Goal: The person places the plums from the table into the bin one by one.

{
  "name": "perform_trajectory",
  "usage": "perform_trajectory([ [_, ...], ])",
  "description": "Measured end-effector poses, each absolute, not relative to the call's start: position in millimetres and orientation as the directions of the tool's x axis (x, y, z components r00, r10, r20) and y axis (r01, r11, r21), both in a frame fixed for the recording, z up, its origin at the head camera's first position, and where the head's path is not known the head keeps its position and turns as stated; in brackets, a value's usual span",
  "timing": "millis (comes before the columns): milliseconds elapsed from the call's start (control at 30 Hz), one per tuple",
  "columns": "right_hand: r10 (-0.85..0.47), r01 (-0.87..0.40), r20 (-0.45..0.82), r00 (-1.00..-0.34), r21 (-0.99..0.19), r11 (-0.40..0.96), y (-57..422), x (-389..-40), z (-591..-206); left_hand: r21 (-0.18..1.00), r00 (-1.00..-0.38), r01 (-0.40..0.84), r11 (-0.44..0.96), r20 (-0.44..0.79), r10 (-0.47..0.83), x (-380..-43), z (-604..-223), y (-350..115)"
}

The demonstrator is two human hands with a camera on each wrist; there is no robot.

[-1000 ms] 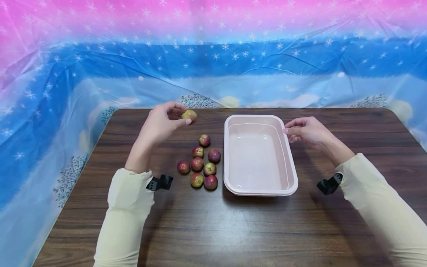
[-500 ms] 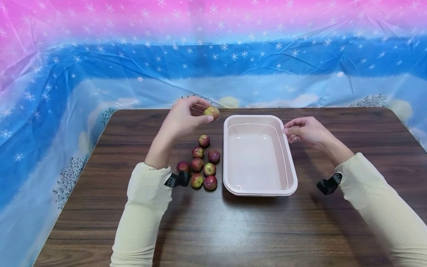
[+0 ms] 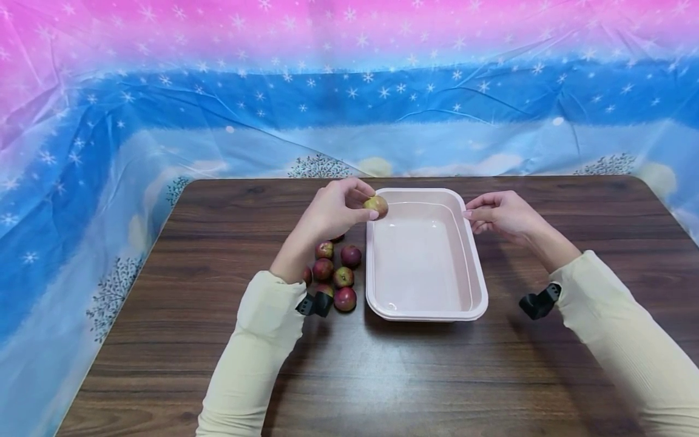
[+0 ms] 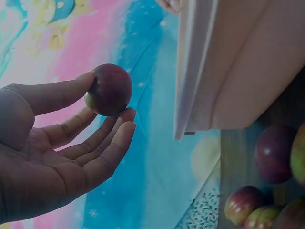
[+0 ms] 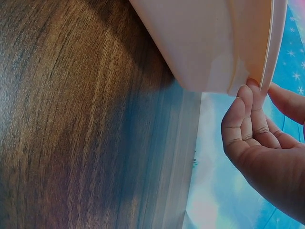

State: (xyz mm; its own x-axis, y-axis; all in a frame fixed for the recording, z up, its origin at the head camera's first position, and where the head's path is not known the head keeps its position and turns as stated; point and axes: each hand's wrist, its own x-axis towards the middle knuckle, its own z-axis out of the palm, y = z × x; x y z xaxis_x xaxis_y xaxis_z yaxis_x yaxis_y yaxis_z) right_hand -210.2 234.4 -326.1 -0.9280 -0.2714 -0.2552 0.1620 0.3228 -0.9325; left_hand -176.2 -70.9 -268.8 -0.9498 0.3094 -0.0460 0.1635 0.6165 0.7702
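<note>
Since the earlier frame: left hand has swung right, bringing its pinched fruit from the open tabletop to the tray's near-left side of view, at the upper left corner of the tray. Tray and right hand hold their places.

Finger state, from my remote feed: left thumb and fingertips grasp the one fruit, palm hollow. Right thumb and fingers pinch the tray's right rim. The left wrist view puts the fruit above rim level, apart from the wall; from the head view I cannot tell whether it is fully over the hollow.

On handling, my judgement: keep the fruit higher than the lip, clear the corner before any lowering, and part the fingertips only close to the floor of the tray, since a round fruit likely rolls. A light right-hand pinch should steady the tray without tipping it.

Materials: fruit looks plum-like, round, smooth, yellow-green blushed red. Loose fruits, dark red to mottled green, cluster on the table left of the tray, some partly behind the left wrist. Tray pale pink, glossy, probably plastic; rounded corners, flared lip. Table dark, streaked wood grain with a sheen. Backdrop cloth creased, snowflake-printed.
</note>
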Motion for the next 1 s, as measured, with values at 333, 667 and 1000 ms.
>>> perform_trajectory([
  [333,-0.268,0.159,-0.259,-0.928,-0.925,0.344,234.5,-210.3,-326.7,0.784,-0.944,0.169,0.598,-0.045,0.326,-177.0,-276.2,-64.4],
  [667,-0.28,0.138,-0.245,-0.928,-0.926,0.351,233.7,-209.5,-326.3,0.799,-0.956,0.137,0.585,-0.049,0.29,-176.3,-272.3,-72.8],
  [1000,-0.275,0.14,-0.247,-0.929,-0.923,0.357,233.8,-209.4,-326.8,0.811,-0.962,0.125,0.571,-0.041,0.268,-174.2,-273.0,-87.3],
])
